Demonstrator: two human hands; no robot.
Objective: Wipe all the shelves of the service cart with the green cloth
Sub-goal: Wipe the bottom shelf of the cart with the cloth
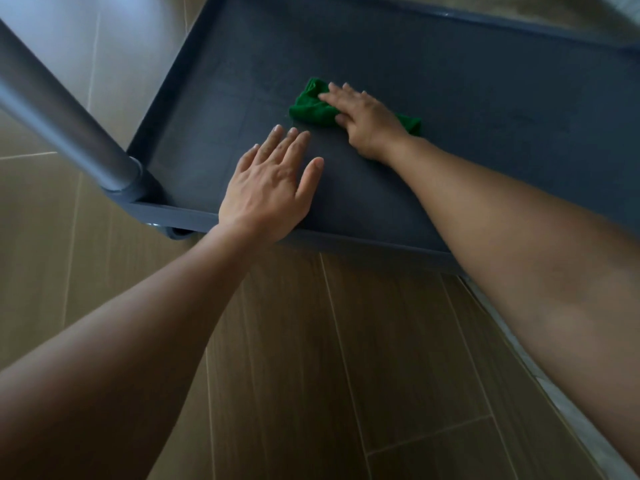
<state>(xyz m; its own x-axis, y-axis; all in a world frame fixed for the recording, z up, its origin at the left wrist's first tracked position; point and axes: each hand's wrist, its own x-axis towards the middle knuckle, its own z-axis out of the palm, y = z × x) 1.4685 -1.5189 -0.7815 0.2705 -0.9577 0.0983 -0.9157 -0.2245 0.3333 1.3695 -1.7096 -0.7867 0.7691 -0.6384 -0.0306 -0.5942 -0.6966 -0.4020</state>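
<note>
"Right hand (360,123) lies flat on the green cloth (311,110), fingers straight, pressing it onto the shelf (502,98) rather than bunching it. See that?"

"I do. The cloth sits about mid-shelf under the palm, with a bit sticking out past the fingertips and a corner showing behind the wrist."

"So its long axis runs along the shelf, much the same line as the hand points."

"Which hand is nearer?"

"No contest, the right one is on it. Left hand (270,188) is near but apart, spread and relaxed, palm down on bare shelf just inside the near rim, holding nothing. Bracing, I'd say."

"And where would the wipe go?"

"My guess is that most of the bare surface lies to the right and toward the far rim. That forearm reaches in over the near edge, so it has room to sweep there. The corner by the grey post (69,126) is on the left hand's side."
</note>
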